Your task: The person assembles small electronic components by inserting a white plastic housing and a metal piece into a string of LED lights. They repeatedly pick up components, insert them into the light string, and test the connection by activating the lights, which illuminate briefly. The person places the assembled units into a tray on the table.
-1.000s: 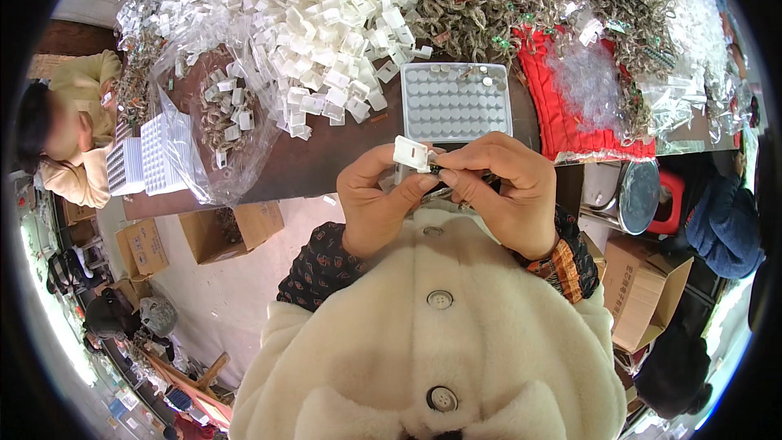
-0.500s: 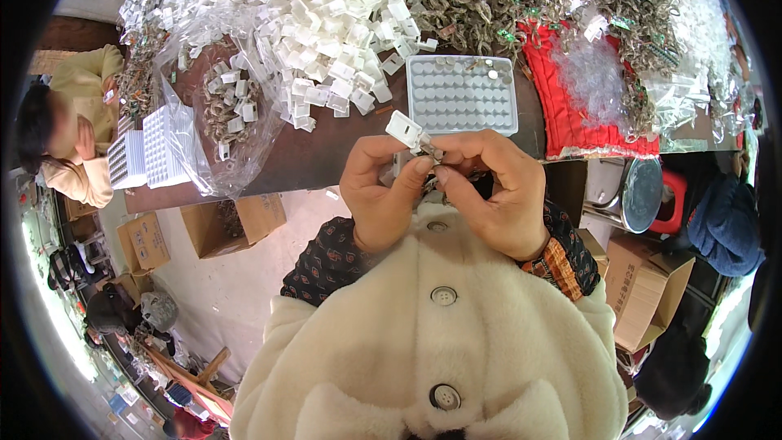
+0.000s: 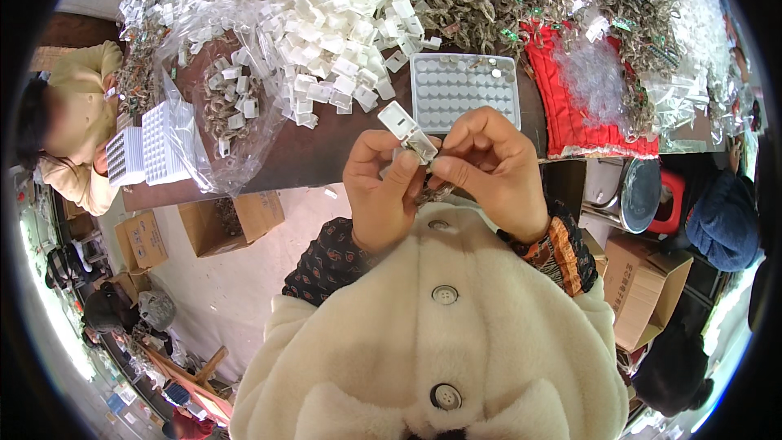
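Note:
Upright in my left hand (image 3: 380,191) is a small white plastic case (image 3: 398,121) with its lid swung away, pinched between thumb and fingers. A clump of thin wire (image 3: 433,192) hangs below it, between my hands. My right hand (image 3: 497,175) meets the case from the right, thumb and forefinger closed together at its lower end; whatever they pinch is too small to make out. Just beyond my hands lies a pale tray (image 3: 414,91) with rows of round silvery discs. Several loose discs lie along its far end.
A large heap of white cases (image 3: 338,24) covers the table's far middle, beside a tangle of wire bundles (image 3: 481,0). Red cloth (image 3: 554,126) holds clear plastic pieces. At left are a clear bag (image 3: 244,155), stacked trays (image 3: 167,143) and another person (image 3: 81,98). Cardboard boxes (image 3: 648,289) stand below.
The white case has risen slightly to the left and tilted, showing more of its open inside. My right hand has shifted up, its fingers drawn back a little from the left hand.

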Available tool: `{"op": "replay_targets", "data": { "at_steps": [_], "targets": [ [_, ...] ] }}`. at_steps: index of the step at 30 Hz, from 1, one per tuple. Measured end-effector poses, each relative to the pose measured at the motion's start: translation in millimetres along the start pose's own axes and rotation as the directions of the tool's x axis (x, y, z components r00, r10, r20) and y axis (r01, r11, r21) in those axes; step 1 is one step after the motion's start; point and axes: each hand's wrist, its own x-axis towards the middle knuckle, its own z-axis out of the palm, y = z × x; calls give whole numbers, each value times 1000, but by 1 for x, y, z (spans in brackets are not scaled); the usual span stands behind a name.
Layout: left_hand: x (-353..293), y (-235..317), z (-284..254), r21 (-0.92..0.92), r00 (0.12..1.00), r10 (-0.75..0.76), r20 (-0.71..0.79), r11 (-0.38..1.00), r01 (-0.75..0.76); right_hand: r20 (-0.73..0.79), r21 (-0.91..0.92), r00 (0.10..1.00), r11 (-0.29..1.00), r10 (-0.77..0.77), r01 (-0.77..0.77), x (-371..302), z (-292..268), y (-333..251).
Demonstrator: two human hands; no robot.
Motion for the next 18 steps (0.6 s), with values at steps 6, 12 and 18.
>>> {"op": "replay_targets", "data": {
  "at_steps": [6,12,18],
  "targets": [
    [0,1,-2,-45,998,-55,-21,998,54,53,-639,919,694,-390,331,-9,8,5],
    [-2,2,-5,-38,998,-56,-5,998,56,194,-770,835,448,-514,455,-6,7,2],
    [-2,1,-10,52,998,-58,-25,997,59,247,-824,836,347,-490,447,-5,7,2]
  ]
}}
